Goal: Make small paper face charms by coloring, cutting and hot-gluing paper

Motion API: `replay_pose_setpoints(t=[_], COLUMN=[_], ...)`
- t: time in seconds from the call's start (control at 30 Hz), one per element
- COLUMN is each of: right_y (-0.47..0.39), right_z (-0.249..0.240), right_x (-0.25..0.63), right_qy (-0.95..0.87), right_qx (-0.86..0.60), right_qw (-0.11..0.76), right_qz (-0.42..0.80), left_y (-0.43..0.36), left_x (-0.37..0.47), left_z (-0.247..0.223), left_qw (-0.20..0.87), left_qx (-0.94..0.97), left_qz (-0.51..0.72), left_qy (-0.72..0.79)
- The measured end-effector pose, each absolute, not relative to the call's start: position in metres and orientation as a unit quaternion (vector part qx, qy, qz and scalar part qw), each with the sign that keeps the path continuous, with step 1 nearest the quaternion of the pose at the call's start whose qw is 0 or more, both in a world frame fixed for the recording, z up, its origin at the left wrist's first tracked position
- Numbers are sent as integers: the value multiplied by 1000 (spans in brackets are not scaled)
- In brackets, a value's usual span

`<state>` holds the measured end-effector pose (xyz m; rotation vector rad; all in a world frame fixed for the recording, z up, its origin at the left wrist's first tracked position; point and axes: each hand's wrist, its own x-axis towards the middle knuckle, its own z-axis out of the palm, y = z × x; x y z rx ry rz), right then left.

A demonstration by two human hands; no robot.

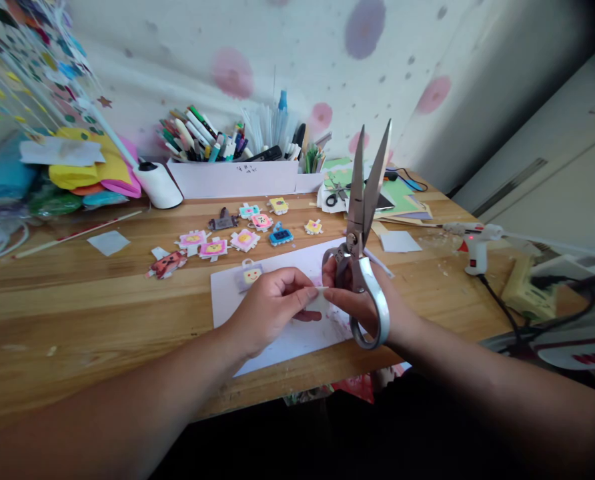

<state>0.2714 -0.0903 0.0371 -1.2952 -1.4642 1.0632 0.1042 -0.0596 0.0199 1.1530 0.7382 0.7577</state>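
Between the thumbs and fingers of both hands is a small piece of white paper (319, 289), mostly hidden by the fingertips. My left hand (280, 303) pinches it from the left. My right hand (360, 297) pinches its other side and also carries large metal scissors (365, 213) by the handle loops, blades slightly apart and pointing up. Beneath both hands lies a white paper sheet (272, 353) with pinkish smudges. On that sheet, just beyond my left hand, rests a purple paper cutout with a smiling face (247, 275).
Several coloured paper cutouts (245, 240) lie scattered behind the sheet. A long white box (232, 179) of pens stands at the back. To the right are a glue gun (475, 243) with a lit red light, its cord, and a power strip (530, 287). A white roll (158, 185) stands at left.
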Motion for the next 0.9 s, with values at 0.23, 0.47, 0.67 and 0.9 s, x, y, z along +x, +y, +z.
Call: replay_pose_setpoints(t=[0.23, 0.47, 0.67, 0.9], right_y=[-92, -95, -116, -128], right_z=[33, 30, 22, 27], right_x=[273, 280, 294, 305], right_qy=[-593, -581, -606, -690], right_qx=[-516, -486, -452, -542], right_qw=[444, 458, 352, 234], right_qz=[430, 465, 552, 418], left_y=[-60, -52, -35, -34], left_x=[105, 97, 87, 85], left_z=[18, 24, 41, 42], left_qw=[712, 700, 682, 724], left_qx=[514, 525, 443, 352], left_qz=[344, 341, 462, 502], left_qy=[332, 344, 354, 317])
